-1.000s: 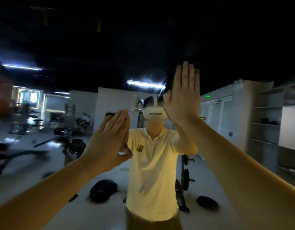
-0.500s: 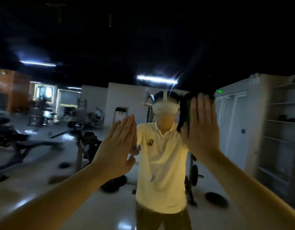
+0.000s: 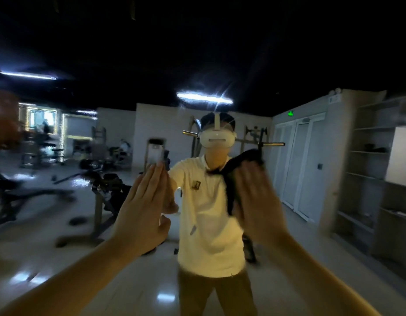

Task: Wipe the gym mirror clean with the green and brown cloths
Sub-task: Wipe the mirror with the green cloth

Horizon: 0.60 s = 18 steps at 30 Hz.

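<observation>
Mirror point(image 3: 288, 53) fills the view, and both arms reach to its glass. Left hand point(image 3: 147, 208), at 8 o'clock from the centre, lies flat on it with fingers straight and together, pointing to 1 o'clock. A dark scrap point(image 3: 166, 159) shows at its fingertips; whether that is a cloth cannot be told. Right hand point(image 3: 254, 201), at 5 o'clock and blurred, is spread flat too and presses a dark cloth point(image 3: 239, 169) against the glass. The cloth sticks out past the fingers toward 11 o'clock; its colour cannot be told in this light.

Between the hands stands the person's reflection, in a white shirt point(image 3: 209, 224) and white headset point(image 3: 217, 139). A lamp point(image 3: 204, 98) glows at 12 o'clock, doors point(image 3: 304, 165) and shelves point(image 3: 368, 160) stand at 3 o'clock, and benches point(image 3: 33, 197) at 9 o'clock.
</observation>
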### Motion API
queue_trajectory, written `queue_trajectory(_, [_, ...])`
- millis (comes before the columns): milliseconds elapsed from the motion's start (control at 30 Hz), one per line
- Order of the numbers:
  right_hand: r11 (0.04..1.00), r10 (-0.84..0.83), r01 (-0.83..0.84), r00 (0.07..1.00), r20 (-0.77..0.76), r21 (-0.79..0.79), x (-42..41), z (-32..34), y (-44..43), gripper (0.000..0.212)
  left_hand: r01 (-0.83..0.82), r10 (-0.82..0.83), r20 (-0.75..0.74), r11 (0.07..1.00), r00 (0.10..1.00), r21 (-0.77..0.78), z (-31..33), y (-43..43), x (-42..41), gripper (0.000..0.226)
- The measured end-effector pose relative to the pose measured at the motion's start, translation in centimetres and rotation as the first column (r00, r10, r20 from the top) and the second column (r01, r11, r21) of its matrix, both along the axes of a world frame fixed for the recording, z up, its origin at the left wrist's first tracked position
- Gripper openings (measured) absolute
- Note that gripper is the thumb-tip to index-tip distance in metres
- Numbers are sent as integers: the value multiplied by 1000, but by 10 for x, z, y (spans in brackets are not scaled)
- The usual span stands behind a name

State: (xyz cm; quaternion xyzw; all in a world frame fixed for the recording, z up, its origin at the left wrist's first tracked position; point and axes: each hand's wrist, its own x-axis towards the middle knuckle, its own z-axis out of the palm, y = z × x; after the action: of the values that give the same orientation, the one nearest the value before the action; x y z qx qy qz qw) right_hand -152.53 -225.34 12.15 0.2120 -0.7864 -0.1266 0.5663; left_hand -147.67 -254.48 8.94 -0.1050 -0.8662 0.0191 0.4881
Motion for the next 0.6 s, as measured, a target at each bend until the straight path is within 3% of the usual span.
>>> queue_trajectory(100, [902,-37,21,999,-29,-431,-3,66,6,72,13,-13,-3,1000,1000,7,-2,2,-2,122])
queue_trajectory(200, [839,-36,-8,997,-70,-545,-8,113,-40,69,2,-2,0,1000,1000,-10,0,-2,0,117])
queue_trajectory(233, [872,-24,-10,998,-65,-490,-8,116,-60,67,-6,6,-6,1000,1000,-24,2,-5,1,111])
queue_trajectory(300, [990,12,-17,999,-38,-137,-10,97,-98,67,2,-3,-34,999,999,-41,11,-8,4,92])
queue_trajectory(367, [974,51,-47,999,-12,223,-10,77,-107,68,19,-20,-75,1000,997,-11,22,-10,4,81])
queue_trajectory(400, [967,68,-60,997,-26,249,-12,83,-99,67,16,-17,-96,1000,995,-6,26,-10,3,82])
queue_trajectory(433, [987,61,-54,997,-44,150,-13,97,-88,67,2,-4,-102,1000,995,-17,28,-10,2,88])
queue_trajectory(500, [975,-31,9,995,-93,-221,-14,132,-66,68,-27,23,-74,998,997,-52,27,-11,-3,108])
queue_trajectory(567, [855,-109,51,991,-81,-517,-10,164,-53,70,-24,21,-46,998,999,-66,25,-15,-5,119])
queue_trajectory(600, [821,-112,49,991,-77,-569,-9,171,-58,71,-23,22,-28,997,999,-68,25,-16,-5,120])
